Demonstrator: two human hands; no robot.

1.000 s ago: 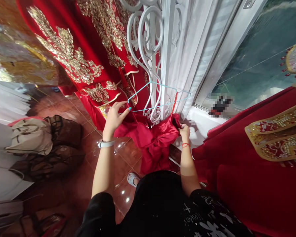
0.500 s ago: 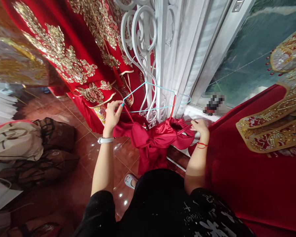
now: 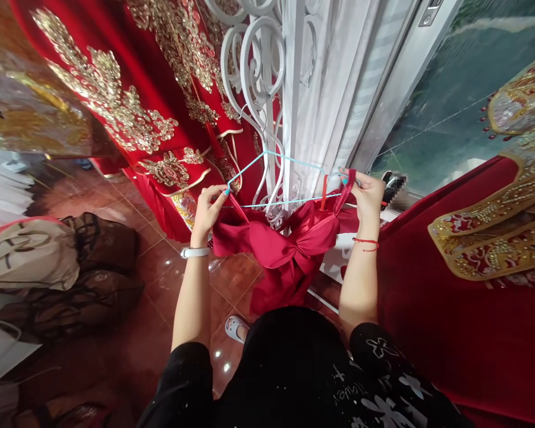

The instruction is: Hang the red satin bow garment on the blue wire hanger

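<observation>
A red satin dress (image 3: 274, 244) hangs in front of me from a light-blue wire hanger (image 3: 294, 159). My left hand (image 3: 209, 209) pinches the hanger's left corner together with the dress strap there. The other shoulder strap (image 3: 348, 187) is held up by my right hand (image 3: 366, 191), its fingers closed on it at the hanger's right end. An orange-red loop (image 3: 324, 191) also hangs from the hanger near that side. The hanger's metal hook (image 3: 261, 116) reaches up to white scrolled metalwork (image 3: 263, 65). The dress's lower part falls toward my body and is partly hidden.
Red garments with gold sequins (image 3: 129, 107) hang at the left. Brown mesh bags (image 3: 102, 255) and a beige bag (image 3: 40, 255) lie on the tiled floor (image 3: 232, 279). A glass panel (image 3: 446, 95) and gold-trimmed red cloth (image 3: 455, 238) are at the right.
My right hand has risen with the right shoulder strap, from beside the bodice to the hanger's right end. The bodice has spread and lifted on that side. My left hand shifted slightly right.
</observation>
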